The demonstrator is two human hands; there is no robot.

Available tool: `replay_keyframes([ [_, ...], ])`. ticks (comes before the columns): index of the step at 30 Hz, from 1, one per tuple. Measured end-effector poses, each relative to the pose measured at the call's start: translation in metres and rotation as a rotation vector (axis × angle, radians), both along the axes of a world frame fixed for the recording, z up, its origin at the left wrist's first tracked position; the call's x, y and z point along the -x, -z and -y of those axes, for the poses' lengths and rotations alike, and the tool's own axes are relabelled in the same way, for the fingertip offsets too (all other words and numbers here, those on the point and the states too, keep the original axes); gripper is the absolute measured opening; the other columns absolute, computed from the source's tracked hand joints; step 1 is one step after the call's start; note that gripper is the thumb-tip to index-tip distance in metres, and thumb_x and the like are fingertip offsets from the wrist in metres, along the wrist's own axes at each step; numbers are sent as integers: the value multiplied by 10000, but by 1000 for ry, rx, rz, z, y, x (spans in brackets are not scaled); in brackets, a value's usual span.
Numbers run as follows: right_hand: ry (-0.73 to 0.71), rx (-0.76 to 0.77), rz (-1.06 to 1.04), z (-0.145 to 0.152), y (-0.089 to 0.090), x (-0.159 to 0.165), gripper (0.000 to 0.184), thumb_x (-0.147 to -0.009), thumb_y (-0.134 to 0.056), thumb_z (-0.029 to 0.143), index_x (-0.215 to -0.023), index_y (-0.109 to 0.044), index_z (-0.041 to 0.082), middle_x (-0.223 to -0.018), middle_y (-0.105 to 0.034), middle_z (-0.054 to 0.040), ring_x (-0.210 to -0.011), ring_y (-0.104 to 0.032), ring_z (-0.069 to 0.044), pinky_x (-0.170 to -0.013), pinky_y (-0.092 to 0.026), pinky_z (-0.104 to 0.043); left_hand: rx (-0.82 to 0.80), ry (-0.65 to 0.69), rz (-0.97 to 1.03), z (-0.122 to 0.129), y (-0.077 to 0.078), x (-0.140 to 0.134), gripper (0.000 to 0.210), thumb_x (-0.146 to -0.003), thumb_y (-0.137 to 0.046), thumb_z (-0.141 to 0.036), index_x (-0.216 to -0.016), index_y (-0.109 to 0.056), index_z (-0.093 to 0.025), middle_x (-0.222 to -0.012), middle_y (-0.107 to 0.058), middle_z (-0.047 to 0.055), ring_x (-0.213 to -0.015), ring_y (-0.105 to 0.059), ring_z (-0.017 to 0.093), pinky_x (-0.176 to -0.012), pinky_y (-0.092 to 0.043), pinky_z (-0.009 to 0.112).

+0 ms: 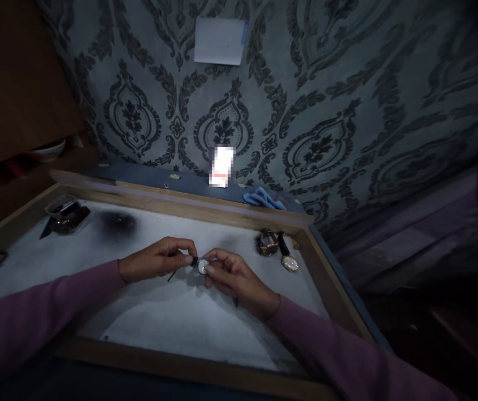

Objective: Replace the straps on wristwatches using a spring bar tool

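Note:
Between my two hands is a wristwatch (202, 266) with a pale round face and a dark strap, held above the white bottom of a wooden tray (239, 386). My left hand (159, 259) pinches the dark strap close to the case, thumb against forefinger. The thumb and fingers of my right hand (236, 277) close on the right side of the case. A thin dark piece sticks out below my left fingers; I cannot make out what it is. Part of the strap is hidden by my right hand.
At the tray's right lie a gold-rimmed watch (290, 263) and a brown, shiny watch (267, 243). A clear container (65, 214) with dark items sits back left. Behind the rim are a blue cloth (264, 198) and a blurred bright rectangle (222, 166) near the patterned wall.

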State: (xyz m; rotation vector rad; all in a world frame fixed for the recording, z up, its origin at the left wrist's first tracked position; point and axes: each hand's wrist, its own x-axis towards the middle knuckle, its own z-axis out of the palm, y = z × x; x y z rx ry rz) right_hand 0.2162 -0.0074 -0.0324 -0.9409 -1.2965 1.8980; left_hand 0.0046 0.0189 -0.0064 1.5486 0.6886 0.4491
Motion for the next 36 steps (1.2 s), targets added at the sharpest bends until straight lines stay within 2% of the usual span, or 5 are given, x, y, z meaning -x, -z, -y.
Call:
replay_keyframes([
  [13,-3,7,-10,-1,5,-1,359,-770,-729,449,-930,-573,168,-592,-628,44,-373,-237,-24,-364,-127,-178,-34,48,-65,-4,-3,1,322,-886,-530,-463,-799,-518,-153,-521,-284,-102,-468,-210,74,-431,-167,200],
  [22,23,-101,46,1,13,-1,394,-752,-739,502,-939,-600,184,-650,-626,11,-539,-501,-94,-431,-267,-190,-151,50,-140,-6,0,3,266,-885,-518,-377,-748,-539,-149,-581,-382,-62,-542,-309,88,-498,-242,201],
  [27,29,-176,66,2,16,-1,392,-773,-712,519,-931,-594,180,-672,-622,10,-564,-523,-102,-490,-335,-212,-175,70,-144,-5,-1,3,235,-885,-508,-333,-746,-546,-147,-604,-400,-58,-564,-330,89,-524,-268,201],
  [31,17,-290,93,5,13,0,352,-827,-665,493,-943,-595,168,-681,-610,13,-618,-546,-111,-608,-400,-247,-177,80,-139,-5,-3,3,252,-881,-507,-339,-718,-528,-148,-609,-381,-59,-576,-329,90,-535,-271,199],
  [36,19,-331,116,7,12,1,332,-847,-646,478,-945,-591,166,-686,-604,13,-640,-549,-115,-637,-408,-255,-175,78,-167,-5,-3,2,259,-875,-502,-360,-722,-521,-152,-619,-387,-55,-584,-331,96,-542,-273,202],
])
